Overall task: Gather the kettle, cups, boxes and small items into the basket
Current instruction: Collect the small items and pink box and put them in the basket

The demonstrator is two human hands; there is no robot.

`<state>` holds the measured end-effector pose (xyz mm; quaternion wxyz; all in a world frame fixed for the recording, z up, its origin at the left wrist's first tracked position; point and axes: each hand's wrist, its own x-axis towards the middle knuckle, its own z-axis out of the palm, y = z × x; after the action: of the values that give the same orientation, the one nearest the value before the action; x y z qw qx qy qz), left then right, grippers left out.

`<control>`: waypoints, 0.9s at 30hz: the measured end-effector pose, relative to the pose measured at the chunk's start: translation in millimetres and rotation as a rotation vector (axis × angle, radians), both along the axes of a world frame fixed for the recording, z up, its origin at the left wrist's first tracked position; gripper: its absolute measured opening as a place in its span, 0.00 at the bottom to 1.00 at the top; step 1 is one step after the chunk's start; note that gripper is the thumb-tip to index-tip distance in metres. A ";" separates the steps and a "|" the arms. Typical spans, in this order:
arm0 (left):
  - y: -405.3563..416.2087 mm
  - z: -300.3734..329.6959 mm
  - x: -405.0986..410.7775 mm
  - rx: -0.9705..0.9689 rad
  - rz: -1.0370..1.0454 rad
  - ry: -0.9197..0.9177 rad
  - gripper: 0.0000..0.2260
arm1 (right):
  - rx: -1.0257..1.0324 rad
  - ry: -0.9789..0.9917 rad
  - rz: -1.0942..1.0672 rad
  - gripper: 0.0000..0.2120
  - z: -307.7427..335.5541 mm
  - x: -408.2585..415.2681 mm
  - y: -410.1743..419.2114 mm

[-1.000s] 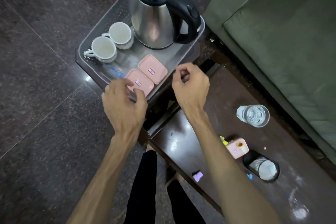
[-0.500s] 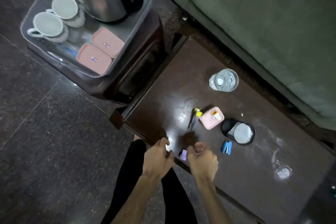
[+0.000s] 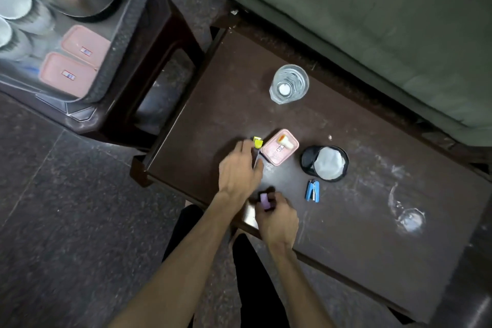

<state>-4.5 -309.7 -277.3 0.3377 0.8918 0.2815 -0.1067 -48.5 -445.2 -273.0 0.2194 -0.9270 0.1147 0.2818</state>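
Both hands have swung from the basket [image 3: 127, 42] to the surface [image 3: 346, 234]: right hand [image 3: 277, 217] pinching the purple piece [image 3: 265, 201], left hand [image 3: 239, 168] closing on the yellow-tipped tool [image 3: 257, 142] — small items next.

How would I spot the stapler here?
Start at the dark table beside the green sofa. Near its front edge, just below the black mesh cup, lies the stapler. It is the only blue thing on the table, small and narrow.
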 end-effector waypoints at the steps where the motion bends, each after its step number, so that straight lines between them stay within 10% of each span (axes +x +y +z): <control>1: 0.4 0.2 11.7 0.022 -0.009 -0.013 0.15 | 0.005 -0.023 -0.015 0.11 1.4 7.4 -2.1; 27: -14.9 -9.5 75.0 0.208 -0.415 -0.239 0.13 | 0.121 -0.249 -0.490 0.07 27.3 61.9 11.6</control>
<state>70.6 -324.6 -286.7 0.2458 0.9667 0.0600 -0.0382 13.4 -433.5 -245.7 0.3484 -0.8844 0.2904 0.1105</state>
